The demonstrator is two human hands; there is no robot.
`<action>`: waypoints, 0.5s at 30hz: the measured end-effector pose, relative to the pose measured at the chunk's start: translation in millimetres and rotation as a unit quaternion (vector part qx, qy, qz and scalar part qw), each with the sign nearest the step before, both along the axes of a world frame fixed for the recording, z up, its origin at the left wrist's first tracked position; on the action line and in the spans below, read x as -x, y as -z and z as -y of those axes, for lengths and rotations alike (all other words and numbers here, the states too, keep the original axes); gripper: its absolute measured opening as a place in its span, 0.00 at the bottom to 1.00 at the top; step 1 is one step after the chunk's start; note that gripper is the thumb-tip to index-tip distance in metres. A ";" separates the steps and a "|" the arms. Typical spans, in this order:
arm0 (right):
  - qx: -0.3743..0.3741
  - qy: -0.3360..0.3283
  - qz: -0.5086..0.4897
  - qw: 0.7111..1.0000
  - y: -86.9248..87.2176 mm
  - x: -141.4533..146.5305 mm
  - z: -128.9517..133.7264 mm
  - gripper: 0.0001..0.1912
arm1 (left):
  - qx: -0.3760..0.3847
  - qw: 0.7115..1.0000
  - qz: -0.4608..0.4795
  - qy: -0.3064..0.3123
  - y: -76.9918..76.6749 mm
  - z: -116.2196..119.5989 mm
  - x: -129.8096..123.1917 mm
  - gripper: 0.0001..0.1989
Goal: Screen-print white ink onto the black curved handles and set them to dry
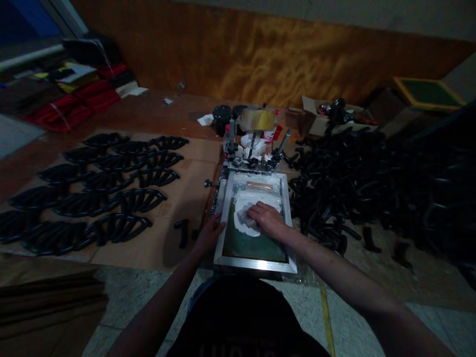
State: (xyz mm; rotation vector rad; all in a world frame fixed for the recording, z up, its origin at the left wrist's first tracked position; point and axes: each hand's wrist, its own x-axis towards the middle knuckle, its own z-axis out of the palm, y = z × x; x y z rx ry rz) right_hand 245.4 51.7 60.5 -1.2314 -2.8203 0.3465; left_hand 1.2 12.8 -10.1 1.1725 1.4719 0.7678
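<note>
A metal-framed screen [256, 265] with green mesh lies in front of me, white paste [241, 201] spread over its middle and upper part. My right hand [266, 218] is closed on a pale, crumpled cloth or pad [244, 216] and presses it on the paste. At the frame's left edge rests my left hand [212, 230], its fingers partly apart and nothing visible in them. A flat brown strip [259, 186] lies across the upper mesh. Behind the frame stands a clamp fixture [253, 161] smeared with white.
Rows of black curved parts [136, 200] cover cardboard on the left. A large heap of black parts [353, 173] fills the right. Black tubs [222, 118], a yellow-topped item [257, 120] and an open carton [318, 121] stand behind. Red fabric bundles [89, 96] lie back left.
</note>
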 end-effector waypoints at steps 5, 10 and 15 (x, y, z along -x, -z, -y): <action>0.027 -0.052 -0.033 0.998 10.6 -2.7 15.5 0.14 | 0.014 1.000 0.009 -0.006 -0.9 -0.3 -0.6 0.32; -0.023 0.115 -0.068 0.991 -25.0 8.7 -35.5 0.25 | 0.017 0.999 0.026 -0.010 -30.2 -1.4 4.3 0.36; -0.104 0.278 -0.183 0.937 -53.4 -47.8 -85.9 0.23 | -0.056 0.995 0.039 -0.073 -83.3 -10.4 5.2 0.23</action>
